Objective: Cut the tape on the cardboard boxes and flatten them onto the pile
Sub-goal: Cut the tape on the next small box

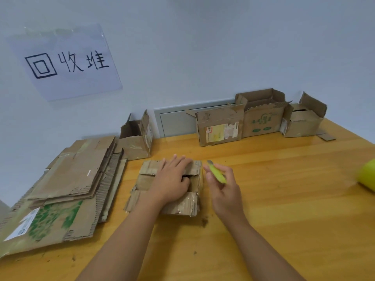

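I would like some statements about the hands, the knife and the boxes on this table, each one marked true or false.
1. The right hand holds a yellow-green utility knife. True.
2. The left hand rests on the small box in the middle of the table. True.
3. The pile of flattened cardboard lies to the right of the hands. False: it lies to the left.
4. The boxes by the wall are all flattened. False: they stand upright with open flaps.
5. The knife blade is cutting into the small box. False: the knife is beside the box, apart from it.
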`<state>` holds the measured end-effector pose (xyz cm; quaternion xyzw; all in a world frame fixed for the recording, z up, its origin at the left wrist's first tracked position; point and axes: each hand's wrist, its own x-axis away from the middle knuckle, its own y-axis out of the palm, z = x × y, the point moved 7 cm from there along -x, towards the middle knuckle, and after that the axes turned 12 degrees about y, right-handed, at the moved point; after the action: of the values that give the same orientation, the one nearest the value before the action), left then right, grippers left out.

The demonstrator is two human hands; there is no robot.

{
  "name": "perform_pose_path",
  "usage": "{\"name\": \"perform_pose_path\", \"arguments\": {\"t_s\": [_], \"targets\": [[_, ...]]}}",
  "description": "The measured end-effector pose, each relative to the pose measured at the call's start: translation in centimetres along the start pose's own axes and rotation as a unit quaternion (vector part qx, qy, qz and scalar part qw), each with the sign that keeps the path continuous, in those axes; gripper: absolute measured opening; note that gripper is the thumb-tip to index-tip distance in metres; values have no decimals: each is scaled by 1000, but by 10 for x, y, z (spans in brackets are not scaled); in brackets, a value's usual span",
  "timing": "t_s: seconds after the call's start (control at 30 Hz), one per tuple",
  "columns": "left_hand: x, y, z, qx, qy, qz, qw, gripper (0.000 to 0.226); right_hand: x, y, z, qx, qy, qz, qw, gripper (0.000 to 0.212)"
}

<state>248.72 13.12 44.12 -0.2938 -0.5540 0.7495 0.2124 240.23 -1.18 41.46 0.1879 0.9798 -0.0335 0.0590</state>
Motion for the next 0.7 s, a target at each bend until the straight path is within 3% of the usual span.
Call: {"name": "perform_pose_path", "arguments": {"t_s": [0.13,0.2,0.43,0.7], "targets": [[-1,-2,3,-42,21,17,999,47,-15,-32,1,-120,78,123,982,30],[-1,-5,7,-60,41,38,997,45,-20,-41,9,-153,129,145,969,33],[8,-1,3,-10,36,92,995,41,-33,-17,16,-126,218,38,967,21],[24,-5,9,-18,21,135,991,41,-26,0,6,-55,194,6,979,18]]}}
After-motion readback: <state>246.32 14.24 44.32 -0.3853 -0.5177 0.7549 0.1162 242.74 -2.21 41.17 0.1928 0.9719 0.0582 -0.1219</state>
